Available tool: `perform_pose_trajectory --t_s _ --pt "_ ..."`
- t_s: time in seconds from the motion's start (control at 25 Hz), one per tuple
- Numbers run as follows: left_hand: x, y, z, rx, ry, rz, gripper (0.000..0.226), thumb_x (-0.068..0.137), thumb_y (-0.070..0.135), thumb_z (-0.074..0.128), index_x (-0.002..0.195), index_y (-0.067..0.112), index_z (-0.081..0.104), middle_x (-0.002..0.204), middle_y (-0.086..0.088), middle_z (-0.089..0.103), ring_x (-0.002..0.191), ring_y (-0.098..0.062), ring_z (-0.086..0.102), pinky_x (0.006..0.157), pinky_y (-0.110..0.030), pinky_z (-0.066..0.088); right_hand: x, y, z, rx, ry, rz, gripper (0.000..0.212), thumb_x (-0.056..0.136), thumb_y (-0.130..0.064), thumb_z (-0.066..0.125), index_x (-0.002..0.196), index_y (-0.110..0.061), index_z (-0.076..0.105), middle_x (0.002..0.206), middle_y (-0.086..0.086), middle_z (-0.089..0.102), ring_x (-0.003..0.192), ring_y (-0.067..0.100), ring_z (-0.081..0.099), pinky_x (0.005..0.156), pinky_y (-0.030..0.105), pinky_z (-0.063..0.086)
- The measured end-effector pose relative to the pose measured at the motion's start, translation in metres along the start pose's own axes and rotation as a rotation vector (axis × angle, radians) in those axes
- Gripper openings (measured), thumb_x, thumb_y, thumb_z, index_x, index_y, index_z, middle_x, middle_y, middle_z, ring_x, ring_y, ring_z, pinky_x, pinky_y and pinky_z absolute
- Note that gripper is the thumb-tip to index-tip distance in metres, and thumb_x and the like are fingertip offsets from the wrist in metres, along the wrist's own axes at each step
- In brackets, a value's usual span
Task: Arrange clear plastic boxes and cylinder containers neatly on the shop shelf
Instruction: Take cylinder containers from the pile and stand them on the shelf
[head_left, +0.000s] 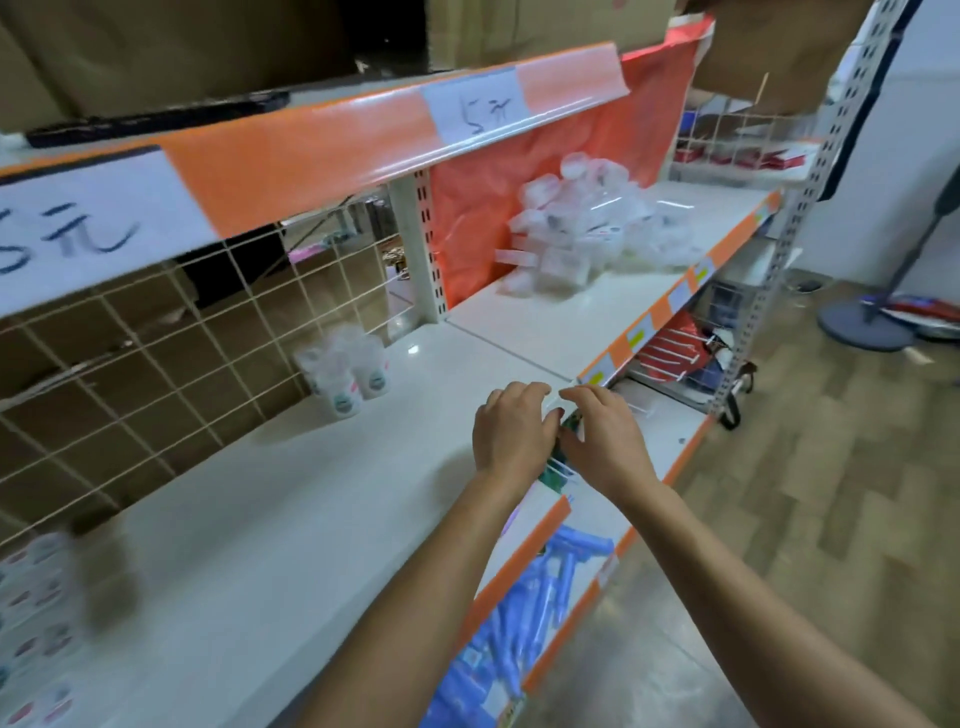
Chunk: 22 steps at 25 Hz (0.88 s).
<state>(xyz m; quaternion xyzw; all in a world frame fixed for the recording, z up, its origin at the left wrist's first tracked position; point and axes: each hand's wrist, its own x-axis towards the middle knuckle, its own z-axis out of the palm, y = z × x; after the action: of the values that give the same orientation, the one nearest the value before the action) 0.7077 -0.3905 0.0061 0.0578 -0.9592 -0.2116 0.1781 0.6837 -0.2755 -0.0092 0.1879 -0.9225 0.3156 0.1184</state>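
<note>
**Two hands, one small container at the shelf's front edge**

At the far left a blurred stack of labelled containers (36, 623) stands on the white shelf (311, 519), apparently already set in place. Further in, a cluster of cylinder containers (345, 374) sits upright against the wire grid (156, 338), probably pushed deep to leave room in front. In the middle the left hand (511, 431) and right hand (605, 441) meet over the front lip. Their fingers curl close round a small clear container (557, 470) with green print; I cannot tell whether it is a box or a cylinder. To the right, a loose pile of clear plastic boxes (576, 228) lies unsorted.
</note>
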Motion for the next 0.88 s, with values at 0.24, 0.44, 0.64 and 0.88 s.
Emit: perform_pose_trajectory --t_s 0.24,0.44,0.64,0.88 --pt "0.092 0.023 0.047 -0.033 -0.022 0.062 0.035 0.091 0.032 0.056 0.124 0.019 0.058 0.120 -0.005 0.061 0.110 -0.027 0.052 0.090 -0.036 0.040 0.071 0.053 -0.005 -0.034 0.036 0.024 0.042 0.079 -0.007 0.064 0.121 -0.005 0.057 0.120 0.013 0.058 0.115 0.032 0.049 0.097 0.032 0.034" --pt "0.170 0.040 0.074 -0.065 -0.033 0.112 0.039 0.090 0.033 0.058 0.126 0.019 0.056 0.124 -0.004 0.058 0.113 -0.026 0.051 0.092 -0.035 0.039 0.139 0.091 -0.015 -0.054 0.069 0.072 0.045 0.080 -0.007 0.064 0.123 -0.005 0.055 0.123 0.013 0.055 0.117 0.032 0.047 0.099 0.032 0.032" --pt "0.212 0.032 0.090 -0.132 -0.056 0.010 0.045 0.091 0.038 0.057 0.130 0.018 0.050 0.128 -0.005 0.053 0.116 -0.025 0.050 0.091 -0.033 0.040 0.186 0.112 -0.001 -0.028 0.058 0.097 0.046 0.081 -0.011 0.064 0.125 -0.006 0.053 0.126 0.013 0.053 0.119 0.032 0.046 0.100 0.031 0.032" --pt "0.254 0.022 0.110 -0.271 -0.115 -0.251 0.049 0.091 0.040 0.055 0.128 0.011 0.043 0.128 -0.012 0.054 0.117 -0.029 0.050 0.091 -0.035 0.038 0.247 0.129 0.009 0.044 0.028 0.060 0.044 0.083 -0.012 0.063 0.125 -0.007 0.053 0.127 0.015 0.052 0.118 0.033 0.044 0.098 0.031 0.031"
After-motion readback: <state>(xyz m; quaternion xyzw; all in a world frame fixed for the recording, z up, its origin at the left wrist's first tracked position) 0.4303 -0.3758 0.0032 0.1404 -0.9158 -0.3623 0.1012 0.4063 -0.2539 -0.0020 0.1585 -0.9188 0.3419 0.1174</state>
